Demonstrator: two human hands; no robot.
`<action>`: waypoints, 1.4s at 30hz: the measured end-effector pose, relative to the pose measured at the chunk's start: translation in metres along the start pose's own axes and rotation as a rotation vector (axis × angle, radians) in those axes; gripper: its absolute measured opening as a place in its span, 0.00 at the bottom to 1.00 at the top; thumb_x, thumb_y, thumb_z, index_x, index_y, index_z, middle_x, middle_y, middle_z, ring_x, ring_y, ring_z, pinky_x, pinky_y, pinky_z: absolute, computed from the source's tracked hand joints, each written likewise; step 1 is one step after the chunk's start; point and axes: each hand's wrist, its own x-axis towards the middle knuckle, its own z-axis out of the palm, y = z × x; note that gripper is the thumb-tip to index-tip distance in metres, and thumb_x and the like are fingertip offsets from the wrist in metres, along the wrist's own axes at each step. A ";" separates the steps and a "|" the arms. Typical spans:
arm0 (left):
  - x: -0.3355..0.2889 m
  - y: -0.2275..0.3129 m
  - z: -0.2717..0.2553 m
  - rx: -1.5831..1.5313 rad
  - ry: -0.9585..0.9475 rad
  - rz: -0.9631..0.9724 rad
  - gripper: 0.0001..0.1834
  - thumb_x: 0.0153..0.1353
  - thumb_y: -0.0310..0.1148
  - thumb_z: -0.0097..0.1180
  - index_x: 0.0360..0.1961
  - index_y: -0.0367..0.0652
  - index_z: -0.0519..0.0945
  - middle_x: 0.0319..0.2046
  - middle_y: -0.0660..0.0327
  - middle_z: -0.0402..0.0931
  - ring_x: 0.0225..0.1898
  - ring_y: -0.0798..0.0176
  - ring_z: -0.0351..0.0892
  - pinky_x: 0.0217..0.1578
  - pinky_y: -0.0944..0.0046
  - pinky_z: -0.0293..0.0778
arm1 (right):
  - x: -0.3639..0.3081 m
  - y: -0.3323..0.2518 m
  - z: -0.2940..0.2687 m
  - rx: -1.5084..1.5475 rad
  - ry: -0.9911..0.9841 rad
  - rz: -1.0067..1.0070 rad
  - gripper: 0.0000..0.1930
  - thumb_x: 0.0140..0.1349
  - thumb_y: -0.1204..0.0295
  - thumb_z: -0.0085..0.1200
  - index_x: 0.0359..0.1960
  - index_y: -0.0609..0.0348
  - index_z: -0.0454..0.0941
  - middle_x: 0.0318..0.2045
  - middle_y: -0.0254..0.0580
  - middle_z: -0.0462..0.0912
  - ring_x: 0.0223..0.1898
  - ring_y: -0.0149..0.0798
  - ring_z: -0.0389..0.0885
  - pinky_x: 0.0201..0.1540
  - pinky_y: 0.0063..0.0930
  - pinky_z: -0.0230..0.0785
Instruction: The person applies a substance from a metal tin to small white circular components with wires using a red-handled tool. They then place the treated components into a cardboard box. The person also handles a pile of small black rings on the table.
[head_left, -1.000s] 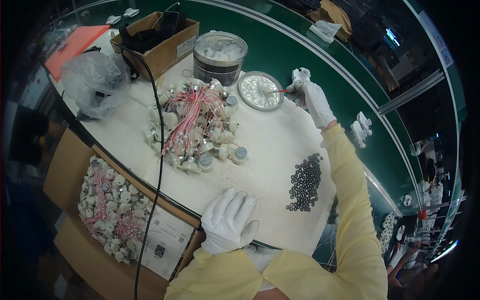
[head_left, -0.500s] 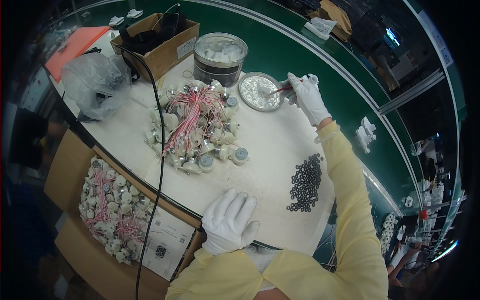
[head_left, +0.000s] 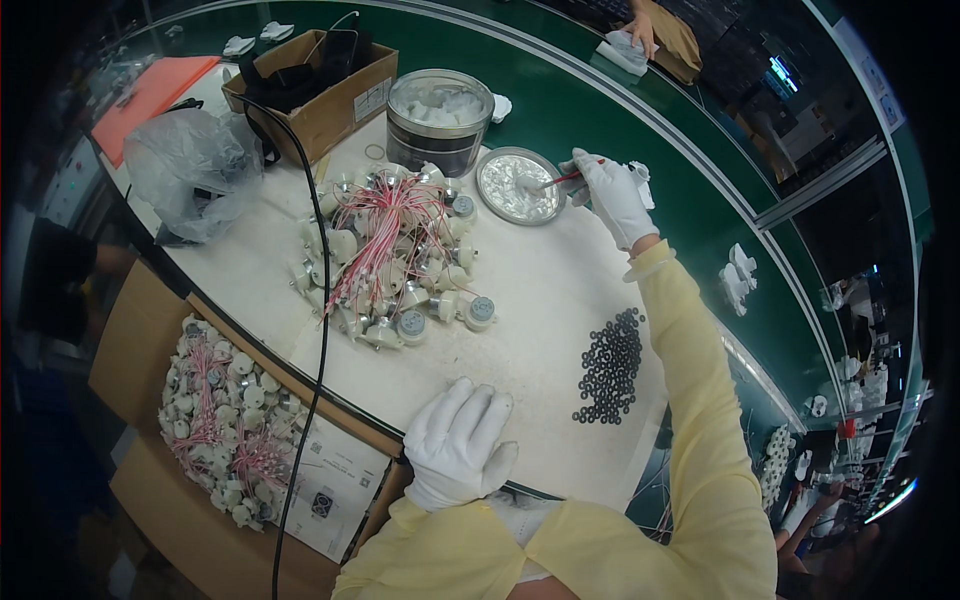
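Note:
My right hand (head_left: 613, 198), in a white glove, grips a thin red-handled brush (head_left: 563, 180). The brush tip touches whitish paste on a round metal lid (head_left: 497, 199). My left hand (head_left: 458, 443), also gloved, lies palm down at the near edge of the table with its fingers stretched out and nothing in it. Black small rings (head_left: 609, 368) are spread in a patch at the table's right side. In the middle stands a cluster of small white motors (head_left: 405, 262) with pink and red wires. Behind them is a metal tin (head_left: 438, 130) holding white paste.
A black cable (head_left: 322, 300) hangs across the left side. Around the table are an open carton of wired motors (head_left: 225, 420), a small cardboard box (head_left: 330, 105) and a clear plastic bag (head_left: 190, 170). White parts (head_left: 738, 279) lie on a green conveyor (head_left: 560, 90). Another person's hand (head_left: 641, 30) reaches in at the top.
White parts on the green conveyor have shifted toward the right, and one now shows beside the tin. Another person's hand has appeared at the top. My hands are nearly still.

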 end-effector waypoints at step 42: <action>-0.006 -0.002 0.003 0.013 0.012 0.002 0.23 0.54 0.45 0.54 0.45 0.42 0.83 0.42 0.54 0.81 0.50 0.48 0.76 0.47 0.51 0.76 | -0.008 0.004 -0.020 0.055 -0.185 -0.040 0.15 0.68 0.69 0.45 0.40 0.67 0.82 0.33 0.41 0.84 0.32 0.30 0.79 0.37 0.23 0.72</action>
